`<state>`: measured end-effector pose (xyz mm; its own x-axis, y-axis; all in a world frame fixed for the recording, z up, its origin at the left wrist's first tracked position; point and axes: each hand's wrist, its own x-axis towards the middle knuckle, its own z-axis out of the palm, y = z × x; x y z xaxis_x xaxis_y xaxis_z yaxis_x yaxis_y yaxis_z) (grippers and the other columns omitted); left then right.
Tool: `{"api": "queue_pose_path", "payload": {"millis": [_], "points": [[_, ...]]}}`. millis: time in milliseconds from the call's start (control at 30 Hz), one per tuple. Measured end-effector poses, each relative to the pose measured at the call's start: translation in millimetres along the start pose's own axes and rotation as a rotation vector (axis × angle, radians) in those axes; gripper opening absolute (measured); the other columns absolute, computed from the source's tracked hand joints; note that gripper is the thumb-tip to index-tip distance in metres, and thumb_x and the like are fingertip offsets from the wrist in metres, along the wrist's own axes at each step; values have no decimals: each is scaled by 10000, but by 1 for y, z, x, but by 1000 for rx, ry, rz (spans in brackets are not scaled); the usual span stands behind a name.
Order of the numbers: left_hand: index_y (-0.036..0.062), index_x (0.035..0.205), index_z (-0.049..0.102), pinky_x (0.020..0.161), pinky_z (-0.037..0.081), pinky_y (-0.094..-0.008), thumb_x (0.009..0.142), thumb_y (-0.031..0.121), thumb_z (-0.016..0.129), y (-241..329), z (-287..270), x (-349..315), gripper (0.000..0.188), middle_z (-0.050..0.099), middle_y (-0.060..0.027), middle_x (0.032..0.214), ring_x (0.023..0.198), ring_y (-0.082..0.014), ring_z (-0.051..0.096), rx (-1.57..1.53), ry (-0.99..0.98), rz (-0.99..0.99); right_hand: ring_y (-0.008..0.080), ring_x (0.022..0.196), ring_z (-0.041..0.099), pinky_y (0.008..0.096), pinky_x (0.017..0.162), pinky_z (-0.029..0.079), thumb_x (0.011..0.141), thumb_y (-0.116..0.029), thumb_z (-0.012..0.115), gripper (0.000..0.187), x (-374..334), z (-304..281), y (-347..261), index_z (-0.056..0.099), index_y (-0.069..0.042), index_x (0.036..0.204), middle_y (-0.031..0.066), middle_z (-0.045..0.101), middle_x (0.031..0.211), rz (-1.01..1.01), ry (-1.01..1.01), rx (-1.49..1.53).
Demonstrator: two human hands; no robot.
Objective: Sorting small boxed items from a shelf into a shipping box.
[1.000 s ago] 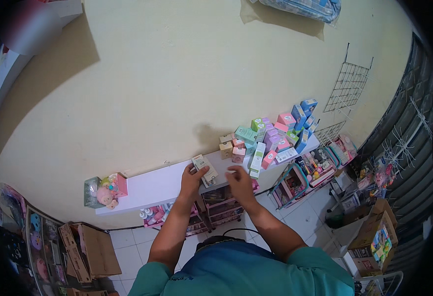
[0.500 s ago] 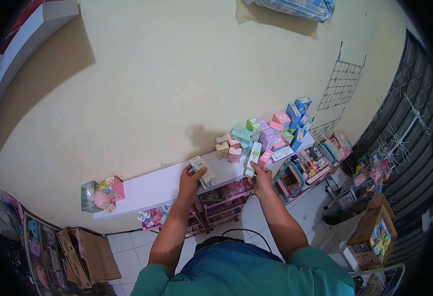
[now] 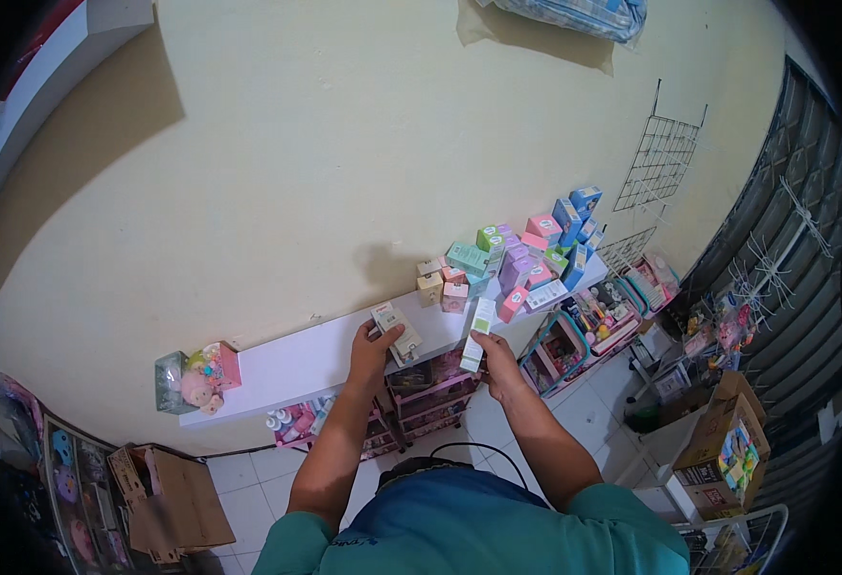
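My left hand is closed on a cream-coloured box at the middle of the white shelf. In my right hand is a slim white-and-green box, held tilted over the shelf's front edge. Just beyond it stand small cartons: a cream carton, a pink carton and a mint-green carton. Further right, purple cartons, pink ones and blue cartons are heaped together. A white carton lies flat near the front edge.
Plush toys and a pink box sit at the shelf's left end. Below are pink racks and trays of small goods. Open cardboard boxes stand at left and right. A wire grid hangs on the wall.
My right hand has drawn the white-and-green box left and towards me, away from the heap, and turned it. My left hand stays on the cream box.
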<state>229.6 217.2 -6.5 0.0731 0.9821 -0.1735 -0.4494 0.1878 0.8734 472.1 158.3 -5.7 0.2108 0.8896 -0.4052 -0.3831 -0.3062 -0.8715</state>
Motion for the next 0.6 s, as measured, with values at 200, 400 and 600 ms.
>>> {"api": "queue_pose_path", "payload": {"millis": [200,400,600], "points": [[-93,1428,363,938,597,-422,890,112,810,8,-2,-10,729,619,-225,1252,1119,-299,668,3,-5,-18,120,787,641,252,632,446,958,-338,724,474,-15,7,8,590,-49,1309,24,687,1011,-47,-116,-93],[-97,1451,370,916,600,-408,906,143,796,13,6,-17,732,624,-225,1248,1091,-296,682,71,-136,-80,123,993,653,255,787,481,986,-306,683,488,-37,27,4,595,-59,1397,48,686,1182,-106,-253,-97],[-81,1459,401,912,599,-394,902,123,788,4,49,-30,708,637,-201,1240,1090,-265,687,127,-343,-154,137,1055,651,316,929,492,993,-259,678,446,-62,-8,-5,599,-48,1378,33,697,1173,-134,-163,62]]}}
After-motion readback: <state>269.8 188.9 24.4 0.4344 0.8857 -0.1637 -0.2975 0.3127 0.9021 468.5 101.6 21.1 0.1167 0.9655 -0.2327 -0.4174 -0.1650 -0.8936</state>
